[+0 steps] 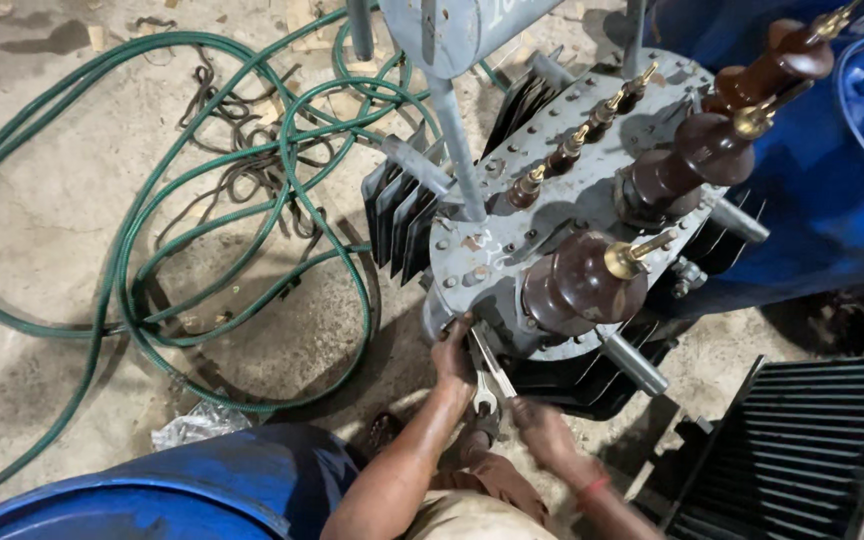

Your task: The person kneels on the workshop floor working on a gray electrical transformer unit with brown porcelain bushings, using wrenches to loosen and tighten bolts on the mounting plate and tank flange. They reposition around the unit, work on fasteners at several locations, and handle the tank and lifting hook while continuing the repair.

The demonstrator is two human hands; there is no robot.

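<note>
Steel spanners, two of them crossed, sit at the near lower rim of a grey transformer, between the person's two hands. Left hand: fingers curled shut around the upper spanner's shaft, knuckles pressed against the tank flange, with the tool's head hidden at the rim. The left forearm rises from the bottom edge of the frame, bent at the elbow and angled up and to the right. Right hand: lower and nearer the body, fingers closed on the handle end of the second spanner, whose open jaw lies just below the left hand. A red band circles the right wrist, and the right forearm enters from the lower right.

Lid of the transformer: three large brown bushings with brass studs along the right side, and a row of smaller bushings behind them. Dark cooling fins project from the tank's left wall. Green hose lies in loose coils on the concrete floor, well left of the hands. A blue drum stands at the bottom left, just beside the left arm. A separate black finned radiator occupies the bottom right.
</note>
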